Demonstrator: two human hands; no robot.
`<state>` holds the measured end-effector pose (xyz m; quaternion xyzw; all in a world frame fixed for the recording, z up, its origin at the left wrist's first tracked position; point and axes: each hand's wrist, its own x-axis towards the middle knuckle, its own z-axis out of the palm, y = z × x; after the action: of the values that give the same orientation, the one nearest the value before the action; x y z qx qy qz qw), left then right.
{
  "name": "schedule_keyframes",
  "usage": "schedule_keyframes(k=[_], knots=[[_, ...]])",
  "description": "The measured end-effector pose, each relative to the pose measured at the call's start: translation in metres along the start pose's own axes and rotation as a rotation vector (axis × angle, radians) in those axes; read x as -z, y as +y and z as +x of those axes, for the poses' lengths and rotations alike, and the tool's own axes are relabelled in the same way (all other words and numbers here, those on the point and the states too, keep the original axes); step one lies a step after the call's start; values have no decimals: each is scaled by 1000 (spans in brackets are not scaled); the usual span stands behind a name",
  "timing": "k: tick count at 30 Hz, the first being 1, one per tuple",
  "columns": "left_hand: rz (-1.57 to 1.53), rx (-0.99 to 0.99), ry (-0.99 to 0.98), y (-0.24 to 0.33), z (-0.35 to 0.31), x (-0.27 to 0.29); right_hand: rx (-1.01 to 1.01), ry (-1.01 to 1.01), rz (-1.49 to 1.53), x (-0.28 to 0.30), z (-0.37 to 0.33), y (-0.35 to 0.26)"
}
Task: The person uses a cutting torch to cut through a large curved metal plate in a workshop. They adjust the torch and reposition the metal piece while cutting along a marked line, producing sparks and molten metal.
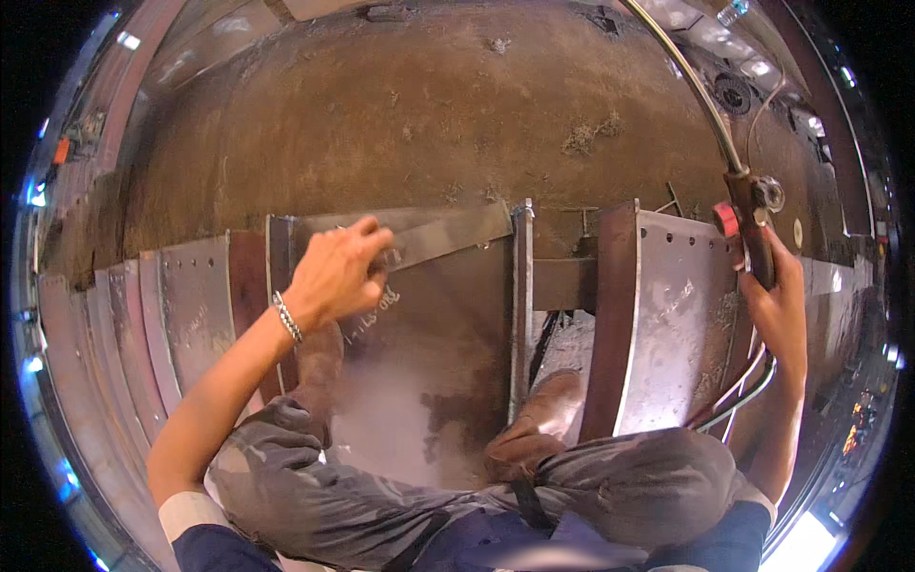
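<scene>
My left hand (341, 269), with a chain bracelet at the wrist, is curled at the near end of a flat metal strip (453, 235). The strip slants across a steel beam (429, 324) that has chalk marks on its face, and its far end meets the beam's right flange (521, 286). On the right, my right hand (782, 296) is wrapped round the handle of a gas cutting torch (753, 224) with a red knob. The torch's long metal tube (691, 86) runs up and away to the left. Its tip is out of the picture.
Another steel beam (681, 315) with a row of holes stands to the right; several more (195, 296) line the left. Hoses (739, 396) hang below the torch. My shoes (538, 419) rest among the beams. Beyond lies a rusty brown surface (381, 114) with debris.
</scene>
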<state>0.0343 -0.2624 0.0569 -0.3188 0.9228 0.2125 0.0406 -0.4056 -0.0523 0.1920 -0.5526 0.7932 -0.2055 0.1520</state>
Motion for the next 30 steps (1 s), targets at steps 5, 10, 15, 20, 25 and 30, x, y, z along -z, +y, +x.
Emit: schedule_keyframes(k=[5,10,15,20,25,30], knots=[[124,205,-113,2,8,7,123,69,-173,26,6,-8],[44,37,-127,-11,16,14,67,74,-306,74,-19,-36],[88,2,-48,-15,15,5,-102,40,-445,124,-25,-84],[88,-30,23,-20,16,-3,-45,44,-494,138,-26,-123],[87,-30,17,-24,13,-8,-223,-16,-387,105,-28,-118],[105,52,-36,-17,10,-6,-337,-166,-79,74,0,-90]])
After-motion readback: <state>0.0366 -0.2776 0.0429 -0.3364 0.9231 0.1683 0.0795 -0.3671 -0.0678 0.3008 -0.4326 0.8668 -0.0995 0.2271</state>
